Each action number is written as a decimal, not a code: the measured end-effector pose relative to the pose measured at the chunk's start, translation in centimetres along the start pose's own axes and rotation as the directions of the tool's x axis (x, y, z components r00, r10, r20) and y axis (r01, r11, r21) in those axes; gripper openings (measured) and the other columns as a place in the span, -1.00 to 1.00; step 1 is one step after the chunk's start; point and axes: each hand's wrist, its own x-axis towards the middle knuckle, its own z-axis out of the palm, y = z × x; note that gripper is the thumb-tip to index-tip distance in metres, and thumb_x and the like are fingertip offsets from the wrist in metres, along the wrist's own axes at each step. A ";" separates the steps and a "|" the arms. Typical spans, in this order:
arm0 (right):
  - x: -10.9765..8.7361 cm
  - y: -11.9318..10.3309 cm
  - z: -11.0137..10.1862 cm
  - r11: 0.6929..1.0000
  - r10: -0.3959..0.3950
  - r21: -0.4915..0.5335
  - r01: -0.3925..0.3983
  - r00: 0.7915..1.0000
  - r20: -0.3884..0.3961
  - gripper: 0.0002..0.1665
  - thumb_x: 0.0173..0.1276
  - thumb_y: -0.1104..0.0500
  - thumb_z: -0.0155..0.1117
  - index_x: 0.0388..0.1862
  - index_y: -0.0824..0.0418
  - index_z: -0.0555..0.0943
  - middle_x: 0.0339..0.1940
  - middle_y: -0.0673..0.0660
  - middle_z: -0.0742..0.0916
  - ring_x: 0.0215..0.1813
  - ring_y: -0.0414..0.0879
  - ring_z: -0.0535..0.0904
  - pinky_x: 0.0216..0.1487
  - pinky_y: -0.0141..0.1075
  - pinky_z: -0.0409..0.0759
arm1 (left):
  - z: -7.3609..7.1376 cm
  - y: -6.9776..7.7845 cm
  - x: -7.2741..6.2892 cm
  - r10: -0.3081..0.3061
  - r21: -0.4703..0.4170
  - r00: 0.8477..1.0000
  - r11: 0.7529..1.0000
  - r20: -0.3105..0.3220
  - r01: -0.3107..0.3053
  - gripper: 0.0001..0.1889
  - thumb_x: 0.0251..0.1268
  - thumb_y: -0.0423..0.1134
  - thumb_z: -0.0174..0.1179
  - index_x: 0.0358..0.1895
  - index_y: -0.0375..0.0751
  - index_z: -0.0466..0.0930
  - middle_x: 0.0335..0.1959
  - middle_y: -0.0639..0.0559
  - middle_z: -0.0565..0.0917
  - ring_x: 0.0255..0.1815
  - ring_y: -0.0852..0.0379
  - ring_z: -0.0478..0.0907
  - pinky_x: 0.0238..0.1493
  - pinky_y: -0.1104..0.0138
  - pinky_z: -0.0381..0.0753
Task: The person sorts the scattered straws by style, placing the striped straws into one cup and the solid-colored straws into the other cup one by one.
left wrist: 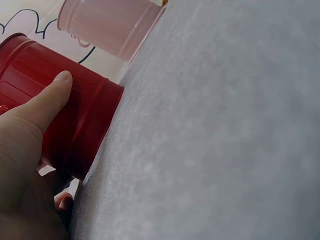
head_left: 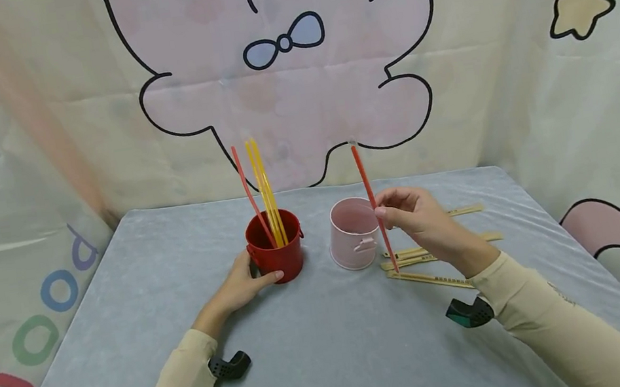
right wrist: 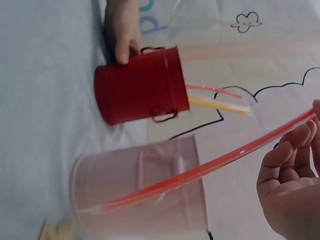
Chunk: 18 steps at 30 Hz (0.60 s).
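My left hand point(head_left: 239, 285) holds the small red bucket point(head_left: 289, 259) low on its side, thumb in front and fingers behind. In the left wrist view, the thumb lies along the red wall and the bucket's base meets the cloth. A red straw point(head_left: 249, 185) and several yellow straws point(head_left: 262, 180) lean upright out of that bucket. Between thumb and fingers, my right hand point(head_left: 423, 220) pinches another red straw point(head_left: 364, 176), which has clear wrapping past its ends point(right wrist: 90, 210). This straw slants beside the pale pink bucket point(head_left: 347, 248) and passes in front of it in the right wrist view.
Several flat tan sticks point(head_left: 429, 278), some with dark printing, lie to the right of the pink bucket, partly under the right hand. Grey-blue cloth point(head_left: 338, 348) covers the table. A printed curtain point(head_left: 291, 103) hangs behind its far edge.
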 end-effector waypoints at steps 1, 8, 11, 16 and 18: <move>0.2 -0.1 0.2 1.000 -0.005 0.017 0.005 1.000 -0.001 -0.74 0.52 0.35 0.10 -0.14 0.04 0.66 -0.29 -0.09 0.68 -0.25 -0.22 0.49 -0.13 -0.41 0.55 | 0.0 0.0 0.0 0.000 -0.001 1.000 1.000 -0.001 0.000 -0.19 0.25 -0.23 0.41 0.52 -0.11 0.20 0.49 -0.07 0.39 0.58 -0.09 0.20 0.61 -0.18 0.07; 1.9 -1.4 2.1 0.991 -0.016 0.132 0.021 0.999 -0.039 -0.74 0.53 0.35 0.07 -0.14 0.05 0.64 -0.29 -0.10 0.67 -0.27 -0.22 0.53 -0.15 -0.41 0.57 | -0.1 -0.1 0.0 -0.032 0.014 0.999 0.999 0.004 0.032 -0.19 0.26 -0.19 0.42 0.52 -0.10 0.20 0.49 -0.05 0.40 0.57 -0.09 0.21 0.60 -0.17 0.10; 2.6 -1.9 3.1 0.979 -0.023 0.201 0.036 0.998 -0.065 -0.73 0.53 0.37 0.05 -0.16 0.05 0.64 -0.30 -0.09 0.68 -0.31 -0.21 0.50 -0.17 -0.41 0.55 | -0.1 -0.1 0.0 -0.045 0.017 0.999 0.999 0.006 0.045 -0.20 0.26 -0.18 0.41 0.51 -0.10 0.21 0.49 -0.05 0.40 0.57 -0.09 0.21 0.60 -0.17 0.11; 4.0 -2.8 4.8 0.959 -0.017 0.278 0.049 0.993 -0.119 -0.69 0.52 0.38 0.02 -0.21 0.03 0.64 -0.35 -0.07 0.66 -0.34 -0.19 0.47 -0.19 -0.42 0.56 | -0.1 0.0 0.0 -0.037 0.008 0.999 0.999 0.008 0.036 -0.21 0.26 -0.19 0.41 0.51 -0.09 0.21 0.49 -0.05 0.40 0.57 -0.09 0.21 0.60 -0.17 0.10; 4.6 -3.2 5.4 0.952 -0.023 0.299 0.065 0.990 -0.141 -0.69 0.52 0.38 0.01 -0.22 0.03 0.63 -0.37 -0.06 0.64 -0.37 -0.18 0.47 -0.20 -0.42 0.57 | -0.1 0.1 -0.1 -0.032 0.004 0.999 0.999 0.006 0.032 -0.20 0.26 -0.20 0.41 0.52 -0.08 0.20 0.49 -0.05 0.40 0.57 -0.09 0.21 0.60 -0.17 0.10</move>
